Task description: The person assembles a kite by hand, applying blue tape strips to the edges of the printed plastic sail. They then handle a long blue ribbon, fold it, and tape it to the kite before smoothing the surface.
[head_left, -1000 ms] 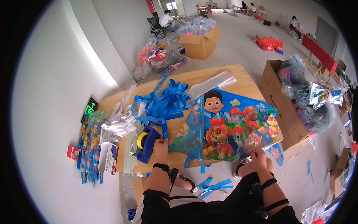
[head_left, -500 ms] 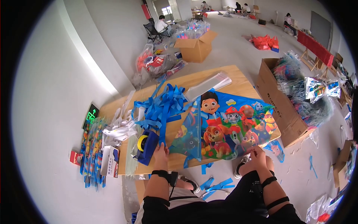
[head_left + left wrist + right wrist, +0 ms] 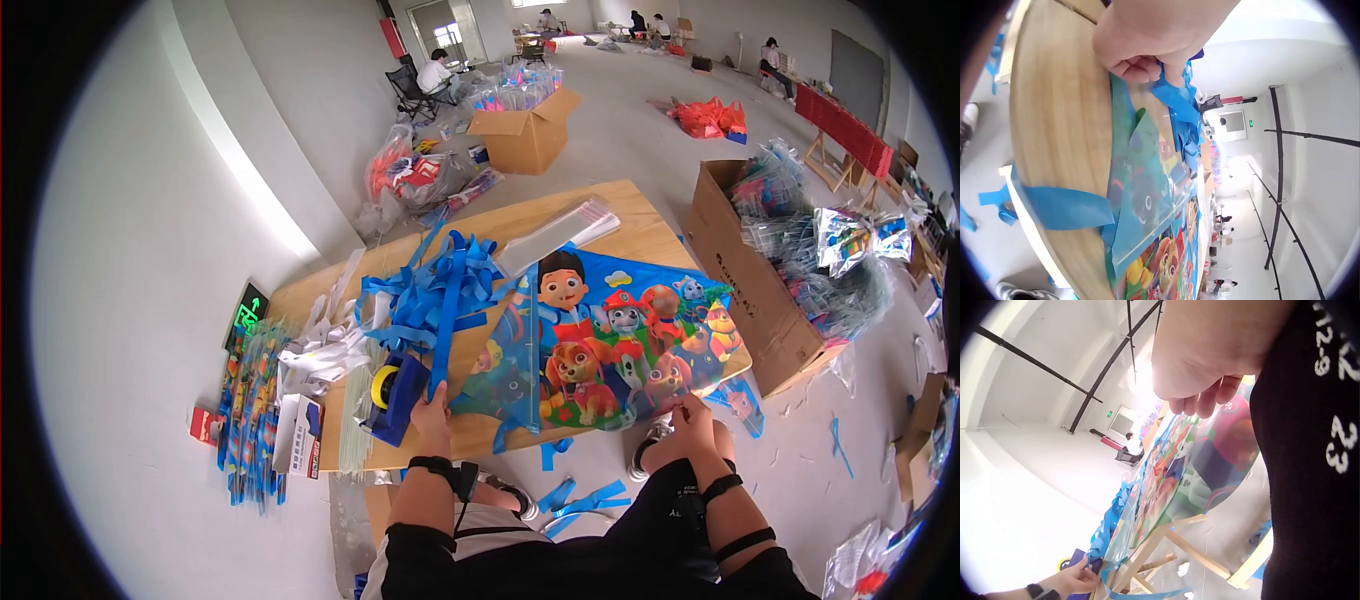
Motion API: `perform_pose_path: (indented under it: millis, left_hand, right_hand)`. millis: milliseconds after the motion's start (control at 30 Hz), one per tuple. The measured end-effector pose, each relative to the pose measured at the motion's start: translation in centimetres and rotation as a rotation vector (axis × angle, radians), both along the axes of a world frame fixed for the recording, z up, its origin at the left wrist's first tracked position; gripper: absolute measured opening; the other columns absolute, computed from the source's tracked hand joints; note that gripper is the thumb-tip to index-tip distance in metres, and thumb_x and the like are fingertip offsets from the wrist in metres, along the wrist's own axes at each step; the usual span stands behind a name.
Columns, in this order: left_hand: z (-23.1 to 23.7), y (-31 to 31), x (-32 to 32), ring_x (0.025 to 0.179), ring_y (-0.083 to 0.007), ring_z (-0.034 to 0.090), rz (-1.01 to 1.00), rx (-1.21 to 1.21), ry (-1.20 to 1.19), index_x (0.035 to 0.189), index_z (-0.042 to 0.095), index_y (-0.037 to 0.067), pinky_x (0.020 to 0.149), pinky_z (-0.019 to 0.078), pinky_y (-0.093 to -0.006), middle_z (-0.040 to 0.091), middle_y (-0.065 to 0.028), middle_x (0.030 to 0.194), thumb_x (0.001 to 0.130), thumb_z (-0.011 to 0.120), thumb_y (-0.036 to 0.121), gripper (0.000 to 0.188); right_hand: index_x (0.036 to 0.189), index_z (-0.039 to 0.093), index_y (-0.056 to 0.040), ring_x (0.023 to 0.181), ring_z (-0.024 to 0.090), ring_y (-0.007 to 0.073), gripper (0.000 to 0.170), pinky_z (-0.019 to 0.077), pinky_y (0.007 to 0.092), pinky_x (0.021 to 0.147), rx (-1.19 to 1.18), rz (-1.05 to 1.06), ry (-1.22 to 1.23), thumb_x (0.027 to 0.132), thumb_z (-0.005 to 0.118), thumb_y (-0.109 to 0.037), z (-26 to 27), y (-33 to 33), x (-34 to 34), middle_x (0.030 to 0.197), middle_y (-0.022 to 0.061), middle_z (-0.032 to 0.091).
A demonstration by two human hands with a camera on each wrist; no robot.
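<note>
A cartoon-printed plastic kite (image 3: pixel 620 340) lies over the right part of the wooden table, its left side folded and see-through. My left hand (image 3: pixel 432 420) pinches the end of a blue ribbon (image 3: pixel 445 340) between thumb and fingers at the table's near edge. That ribbon runs straight up to a tangled heap of blue ribbons (image 3: pixel 410 300). Beside this hand stands a blue tape dispenser (image 3: pixel 402 405) with a yellow roll. My right hand (image 3: pixel 692 425), fingers curled, grips the kite's near right edge; its fingertips are partly hidden in the head view.
White strips (image 3: pixel 325 345) and clear thin rods (image 3: pixel 355 430) lie on the left. Bundled printed rolls (image 3: pixel 250 420) lean by the wall. Clear sleeves (image 3: pixel 560 235) rest at the table's far side. A full cardboard box (image 3: pixel 745 270) stands close on the right.
The blue ribbon in my left hand has been drawn out straight over the heap, and that hand has shifted slightly nearer me. My right hand stays at the kite's edge.
</note>
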State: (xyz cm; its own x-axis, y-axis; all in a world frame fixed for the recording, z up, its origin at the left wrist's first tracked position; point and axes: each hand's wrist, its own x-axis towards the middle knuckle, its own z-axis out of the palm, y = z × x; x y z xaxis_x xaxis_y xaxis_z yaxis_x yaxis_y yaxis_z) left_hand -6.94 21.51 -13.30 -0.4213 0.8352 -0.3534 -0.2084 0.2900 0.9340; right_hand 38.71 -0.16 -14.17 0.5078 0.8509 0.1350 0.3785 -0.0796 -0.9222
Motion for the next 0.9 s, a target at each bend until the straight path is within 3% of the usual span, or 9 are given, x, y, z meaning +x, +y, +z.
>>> perform_pose_path:
  millis: [233, 300, 333, 500, 633, 767, 833, 867, 900]
  left_hand:
    - [-0.4, 0.3, -0.6, 0.051, -0.0124, 0.050, -0.026, -0.003, 0.178, 0.075, 0.057, 0.007, 0.047, 0.0422, -0.0257, 0.054, 0.0008, 0.065, 0.082, 0.086, 0.025, 0.035]
    - [-0.6, 0.0, -0.6, 0.050, -0.0135, 0.051, -0.139, 0.251, 0.475, 0.073, 0.054, 0.005, 0.047, 0.0443, -0.0293, 0.053, -0.0001, 0.064, 0.081, 0.087, 0.024, 0.038]
    - [0.4, -0.5, -0.1, 0.050, -0.0135, 0.051, -0.140, 0.249, 0.475, 0.073, 0.054, 0.005, 0.047, 0.0443, -0.0293, 0.053, -0.0001, 0.064, 0.081, 0.087, 0.024, 0.038]
    - [3.9, -1.4, 0.7, 0.053, -0.0229, 0.042, -0.213, 0.490, 0.949, 0.070, 0.049, 0.001, 0.052, 0.0401, -0.0376, 0.046, -0.0101, 0.060, 0.074, 0.088, 0.019, 0.044]
    - [4.8, -1.9, 1.0, 0.056, -0.0266, 0.038, -0.316, 0.488, 0.899, 0.068, 0.048, 0.001, 0.053, 0.0373, -0.0381, 0.043, -0.0134, 0.059, 0.071, 0.090, 0.019, 0.046]
    - [4.4, -2.8, 1.0, 0.054, -0.0215, 0.042, -0.358, 0.434, 0.835, 0.067, 0.049, 0.002, 0.052, 0.0384, -0.0362, 0.049, -0.0101, 0.059, 0.071, 0.091, 0.020, 0.046]
    - [3.8, -2.8, 1.0, 0.053, -0.0187, 0.044, -0.353, 0.368, 0.759, 0.067, 0.050, 0.002, 0.052, 0.0390, -0.0350, 0.052, -0.0083, 0.059, 0.072, 0.091, 0.021, 0.045]
    - [3.0, -2.8, 0.9, 0.053, -0.0144, 0.046, -0.334, 0.306, 0.521, 0.068, 0.049, 0.004, 0.050, 0.0389, -0.0311, 0.053, -0.0047, 0.060, 0.075, 0.090, 0.020, 0.044]
    - [2.4, -2.6, 0.8, 0.053, -0.0102, 0.049, -0.313, 0.244, 0.282, 0.068, 0.048, 0.007, 0.049, 0.0388, -0.0272, 0.054, -0.0011, 0.061, 0.078, 0.089, 0.019, 0.044]
  right_hand:
    - [0.093, 0.072, -0.0025, 0.068, 0.059, 0.0138, 0.014, 0.0469, 0.0280, 0.063, -0.012, 0.014, -0.018, 0.088, 0.060, 0.001, -0.2, 0.3, 0.0, 0.079, 0.0076, 0.066]
    - [0.093, 0.072, -0.0027, 0.067, 0.058, 0.0138, 0.014, 0.0469, 0.0280, 0.063, -0.008, 0.017, -0.032, 0.088, 0.060, 0.001, -0.4, 0.4, 0.0, 0.079, 0.0076, 0.066]
    - [0.094, 0.071, -0.0030, 0.068, 0.059, 0.0138, 0.014, 0.0470, 0.0278, 0.063, -0.008, 0.021, -0.033, 0.088, 0.060, 0.001, -0.6, 0.5, 0.0, 0.079, 0.0076, 0.066]
    - [0.102, 0.069, -0.0039, 0.070, 0.062, 0.0153, 0.018, 0.0487, 0.0277, 0.064, 0.011, 0.021, -0.013, 0.088, 0.059, 0.002, 1.2, 0.8, -1.4, 0.083, 0.0075, 0.067]
    - [0.110, 0.066, -0.0050, 0.083, 0.068, 0.0181, 0.020, 0.0527, 0.0289, 0.068, 0.143, 0.332, -0.246, 0.092, 0.059, 0.000, 6.2, 2.4, -5.5, 0.102, 0.0092, 0.070]
    - [0.127, 0.060, -0.0077, 0.092, 0.070, 0.0211, 0.030, 0.0554, 0.0306, 0.076, -0.101, 0.626, -0.074, 0.098, 0.062, -0.012, 8.7, 7.1, -13.1, 0.109, 0.0118, 0.070]
    - [0.132, 0.057, -0.0060, 0.096, 0.071, 0.0242, 0.036, 0.0570, 0.0334, 0.083, -0.378, 0.689, 0.452, 0.102, 0.059, -0.025, 8.6, 10.0, -17.0, 0.113, 0.0127, 0.069]
    - [0.132, 0.057, -0.0060, 0.096, 0.071, 0.0242, 0.036, 0.0570, 0.0334, 0.083, -0.383, 0.691, 0.437, 0.102, 0.059, -0.025, 8.2, 11.4, -19.0, 0.113, 0.0127, 0.069]
    - [0.134, 0.055, -0.0053, 0.102, 0.069, 0.0247, 0.040, 0.0563, 0.0360, 0.088, -0.466, 0.677, 0.570, 0.103, 0.057, -0.031, 7.6, 12.7, -20.7, 0.118, 0.0128, 0.067]
